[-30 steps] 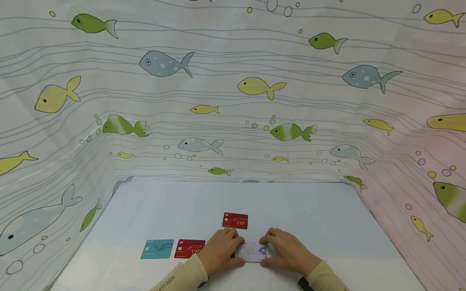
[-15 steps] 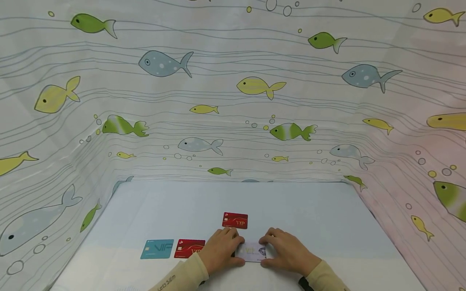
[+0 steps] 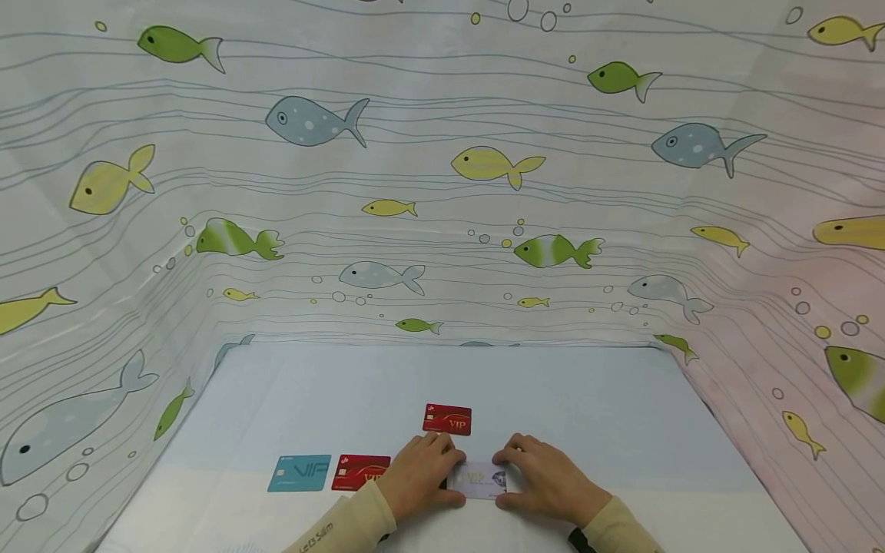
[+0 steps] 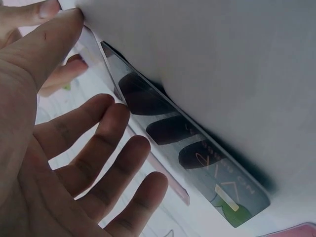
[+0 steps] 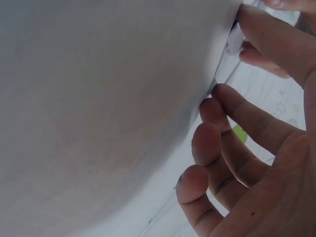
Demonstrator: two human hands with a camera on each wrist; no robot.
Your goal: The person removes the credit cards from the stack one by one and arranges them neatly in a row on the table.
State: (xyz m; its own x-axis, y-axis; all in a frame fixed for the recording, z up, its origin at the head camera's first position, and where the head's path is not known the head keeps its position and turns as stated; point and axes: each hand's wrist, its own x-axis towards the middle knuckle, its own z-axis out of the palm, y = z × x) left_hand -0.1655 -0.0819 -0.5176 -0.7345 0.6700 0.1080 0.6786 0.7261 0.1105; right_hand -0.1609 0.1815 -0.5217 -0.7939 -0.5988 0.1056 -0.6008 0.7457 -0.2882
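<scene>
A pale lilac VIP card (image 3: 480,480) lies flat on the white table between my hands. My left hand (image 3: 420,478) pinches its left corners, thumb at the near one and index finger at the far one. At its right corners my right hand (image 3: 548,478) does the same; the right wrist view shows that thumb (image 5: 276,42) and index finger at the card's thin edge. Under the left hand lies a glossy black VIP card (image 4: 173,133), mostly hidden in the head view. The other left fingers (image 4: 118,168) curve loosely over it.
Left of the hands, a red VIP card (image 3: 359,471) is partly covered by the left hand, beside a teal VIP card (image 3: 299,473). Another red VIP card (image 3: 447,419) lies beyond the left fingertips. Fish-patterned cloth (image 3: 442,230) rises around the table's back and sides.
</scene>
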